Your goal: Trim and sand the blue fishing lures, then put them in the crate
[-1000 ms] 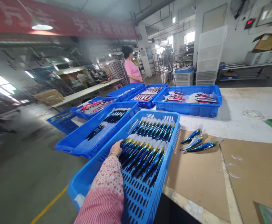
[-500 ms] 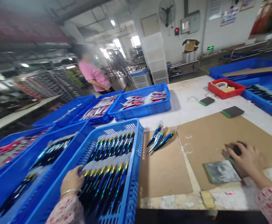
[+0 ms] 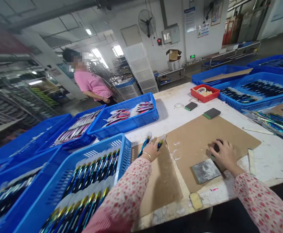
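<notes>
The glossy blue pieces [image 3: 145,144] lie on the cardboard [image 3: 159,186] atop the tabletop [image 3: 171,121], beneath and beside the left hand [image 3: 152,150]; whether its grip is closed, I cannot tell. They look light, stiff and slick, probably best pinched mid-body. The right hand [image 3: 224,152] has its grip clamped around a dark object [image 3: 216,148].

Tabletop [image 3: 165,117]: white, stained along the near edge we face
Cardboard sheets [image 3: 187,136]: two near us, the left one under blue lures [image 3: 143,147]
Far left: blue crate [image 3: 129,125]
Far right: red tray [image 3: 208,98] just beside a blue basket [image 3: 265,104]
</notes>
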A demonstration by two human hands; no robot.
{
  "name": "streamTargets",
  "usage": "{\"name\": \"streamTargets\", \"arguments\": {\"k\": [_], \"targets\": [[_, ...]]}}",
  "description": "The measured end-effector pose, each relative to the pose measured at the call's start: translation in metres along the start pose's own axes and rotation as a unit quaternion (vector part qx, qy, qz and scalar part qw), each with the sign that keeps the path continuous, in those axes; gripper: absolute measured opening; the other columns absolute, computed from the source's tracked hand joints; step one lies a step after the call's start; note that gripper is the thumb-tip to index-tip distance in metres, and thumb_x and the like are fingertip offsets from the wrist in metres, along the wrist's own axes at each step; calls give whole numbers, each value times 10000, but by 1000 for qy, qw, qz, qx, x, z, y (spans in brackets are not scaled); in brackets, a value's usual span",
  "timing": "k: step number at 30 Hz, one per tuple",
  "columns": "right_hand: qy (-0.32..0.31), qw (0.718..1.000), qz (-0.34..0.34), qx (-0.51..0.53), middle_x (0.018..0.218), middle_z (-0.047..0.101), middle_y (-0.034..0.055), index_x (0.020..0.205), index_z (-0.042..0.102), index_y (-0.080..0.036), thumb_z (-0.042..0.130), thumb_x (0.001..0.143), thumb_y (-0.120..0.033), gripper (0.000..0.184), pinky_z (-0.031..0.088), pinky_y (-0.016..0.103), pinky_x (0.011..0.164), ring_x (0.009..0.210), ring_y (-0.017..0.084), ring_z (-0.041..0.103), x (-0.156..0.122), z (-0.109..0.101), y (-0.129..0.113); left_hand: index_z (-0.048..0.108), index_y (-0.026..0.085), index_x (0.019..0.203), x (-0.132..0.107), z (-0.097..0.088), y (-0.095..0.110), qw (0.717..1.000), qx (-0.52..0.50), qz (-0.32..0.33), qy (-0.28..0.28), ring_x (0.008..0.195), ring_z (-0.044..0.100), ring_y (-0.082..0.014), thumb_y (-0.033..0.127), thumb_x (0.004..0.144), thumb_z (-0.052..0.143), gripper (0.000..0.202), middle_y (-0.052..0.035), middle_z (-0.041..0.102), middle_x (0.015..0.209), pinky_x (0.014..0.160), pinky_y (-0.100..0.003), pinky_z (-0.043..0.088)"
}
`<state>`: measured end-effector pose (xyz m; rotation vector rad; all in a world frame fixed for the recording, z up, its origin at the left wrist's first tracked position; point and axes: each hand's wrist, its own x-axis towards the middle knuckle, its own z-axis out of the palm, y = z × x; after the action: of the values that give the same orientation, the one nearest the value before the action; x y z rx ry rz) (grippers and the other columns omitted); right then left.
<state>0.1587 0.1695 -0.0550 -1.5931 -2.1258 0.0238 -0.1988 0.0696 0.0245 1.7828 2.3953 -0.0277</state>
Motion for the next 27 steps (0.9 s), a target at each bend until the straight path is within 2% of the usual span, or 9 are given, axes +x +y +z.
{"name": "streamTargets", "arguments": {"k": [2,5,8,11,14,17,21,25,27], "targets": [[0,1000,3,8,1172,549,72,1044,643,-258,551,830,-425,287,392,363,730,1030,277,472,-1,0,-2,552,158,1136,11,17,8,999,-3,-31,11,1088,581,-286,271,714,661,450,-138,628,1094,934,-396,437],[0,1000,5,21,1176,544,68,1051,638,-263,554,832,-413,278,385,354,729,1043,274,460,-1,0,-5,535,141,1131,13,27,13,997,-22,-53,49,1101,573,-274,242,810,540,337,-154,607,1109,927,-410,438],[5,1000,7,29,1180,539,64,1044,635,-266,561,828,-397,263,379,347,728,1049,271,452,-1,2,-6,486,142,1195,0,24,22,994,-63,-22,91,1087,576,-215,246,889,405,333,-134,598,1121,915,-352,448],[9,999,10,31,1172,540,58,1028,636,-264,570,828,-393,247,380,346,736,1048,264,449,-2,1,-9,459,173,1239,-23,16,41,986,-114,35,118,997,597,-178,295,919,341,362,-85,614,1049,858,-313,467],[-1,999,14,31,1173,542,55,1030,634,-272,565,839,-389,234,383,347,750,1059,262,443,-1,-2,-12,505,189,1194,-49,4,65,945,-272,95,158,882,595,-189,346,889,422,354,-56,614,933,790,-318,464],[-10,999,16,33,1194,534,62,1039,629,-277,563,846,-385,231,381,356,775,1078,266,431,-1,-5,-14,571,210,1094,-69,-8,87,897,-393,106,171,841,575,-202,352,832,537,299,-47,610,884,783,-322,439],[-20,999,23,33,1203,527,76,1049,632,-267,579,830,-373,249,376,365,798,1095,277,412,0,-7,-16,567,227,1101,-81,-14,103,888,-419,99,164,956,567,-237,333,802,579,318,-78,618,996,871,-363,423],[-42,998,26,40,1221,516,77,1069,629,-267,557,841,-403,275,372,378,814,1104,281,402,2,-10,-16,552,233,1122,-87,-9,108,894,-401,111,163,1039,549,-248,333,805,579,334,-96,602,1083,930,-387,409],[-47,998,27,41,1227,513,80,1075,627,-264,545,848,-416,285,369,383,820,1102,283,400,2,-11,-16,552,236,1140,-92,-7,110,882,-430,103,164,1078,537,-250,340,797,598,362,-98,597,1119,948,-382,405]]}}
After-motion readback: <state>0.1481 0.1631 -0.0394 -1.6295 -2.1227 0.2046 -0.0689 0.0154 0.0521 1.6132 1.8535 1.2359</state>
